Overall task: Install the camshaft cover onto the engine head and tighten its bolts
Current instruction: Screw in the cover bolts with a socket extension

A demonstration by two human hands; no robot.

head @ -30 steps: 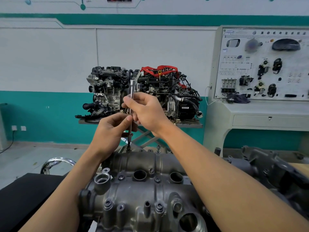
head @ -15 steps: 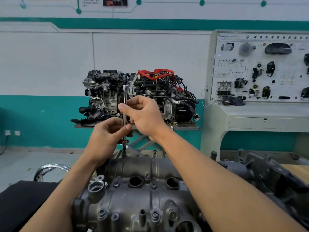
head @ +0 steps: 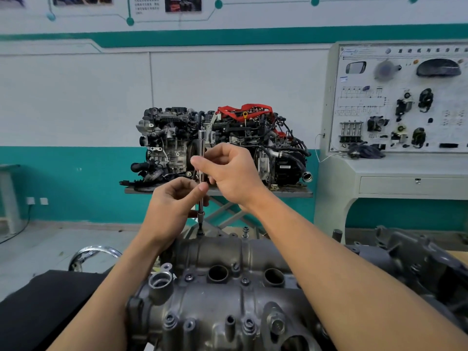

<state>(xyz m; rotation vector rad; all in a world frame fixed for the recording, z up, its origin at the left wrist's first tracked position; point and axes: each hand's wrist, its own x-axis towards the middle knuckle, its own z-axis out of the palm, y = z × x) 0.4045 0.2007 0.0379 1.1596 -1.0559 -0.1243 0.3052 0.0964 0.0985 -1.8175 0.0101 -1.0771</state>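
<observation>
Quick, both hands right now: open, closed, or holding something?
Left hand: closed, pinching the lower part of the upright extension bar.
Right hand: closed, pinching the same bar higher up.

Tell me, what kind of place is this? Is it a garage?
Most likely a car-mechanics teaching workshop. A whole engine sits on a stand by the wall, a display board carries car parts, and the left hand and right hand hold a socket driver on a camshaft cover.

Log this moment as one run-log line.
left hand: pinches extension bar low | right hand: pinches it higher | bar: upright, tip on far-edge bolt | camshaft cover: seated
</observation>
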